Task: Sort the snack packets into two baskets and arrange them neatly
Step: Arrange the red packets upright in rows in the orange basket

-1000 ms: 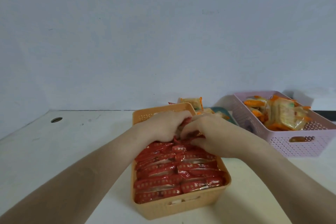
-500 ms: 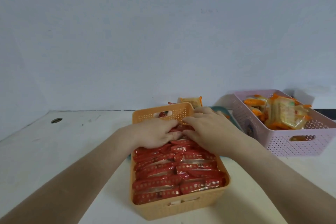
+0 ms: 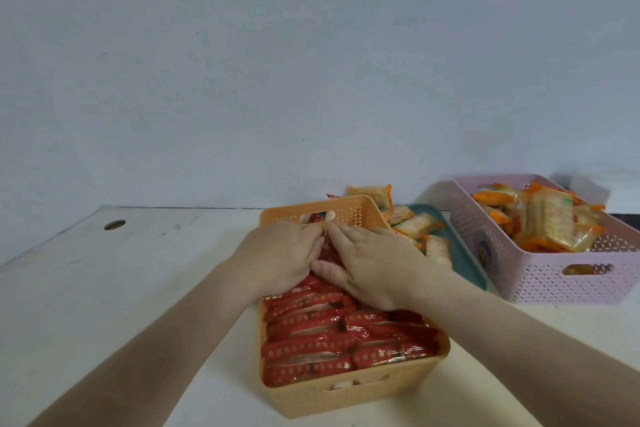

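Lattice-punched orange basket [image 3: 346,395] full of glossy red packets [image 3: 311,347]. Right of it: teal tray [image 3: 464,253], lattice-punched pink basket [image 3: 554,284], pale packets [image 3: 550,222] edged orange. White table [image 3: 104,288].

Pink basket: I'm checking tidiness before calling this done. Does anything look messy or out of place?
Yes. The orange-edged packets in the pink basket lie heaped at mixed angles, unlike the red packets lined up in the orange basket. More loose packets sit unsorted on the teal tray between the baskets.

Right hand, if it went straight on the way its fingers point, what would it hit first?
Most likely the far end wall of the orange basket, close ahead of the right hand, by its handle slot, though depth is hard to judge.
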The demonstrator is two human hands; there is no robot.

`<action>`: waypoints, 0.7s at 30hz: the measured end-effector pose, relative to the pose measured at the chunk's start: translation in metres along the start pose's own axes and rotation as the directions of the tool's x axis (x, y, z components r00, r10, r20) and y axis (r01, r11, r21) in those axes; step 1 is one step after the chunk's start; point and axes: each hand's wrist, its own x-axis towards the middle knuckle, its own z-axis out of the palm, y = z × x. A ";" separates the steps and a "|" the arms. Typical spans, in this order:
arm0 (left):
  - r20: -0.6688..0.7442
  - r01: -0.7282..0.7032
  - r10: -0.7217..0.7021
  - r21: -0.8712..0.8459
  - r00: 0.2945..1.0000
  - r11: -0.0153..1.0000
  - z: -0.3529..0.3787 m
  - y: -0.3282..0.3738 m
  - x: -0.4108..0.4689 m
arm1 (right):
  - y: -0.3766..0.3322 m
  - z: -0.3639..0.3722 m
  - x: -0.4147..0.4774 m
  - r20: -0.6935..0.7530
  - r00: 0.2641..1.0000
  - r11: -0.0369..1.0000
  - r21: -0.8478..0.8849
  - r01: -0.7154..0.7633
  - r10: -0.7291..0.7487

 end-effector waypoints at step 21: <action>0.084 0.082 -0.072 -0.128 0.994 0.988 -0.011 0.001 -0.007 | 0.003 -0.004 -0.019 -0.120 0.993 0.999 0.049 0.009 -0.003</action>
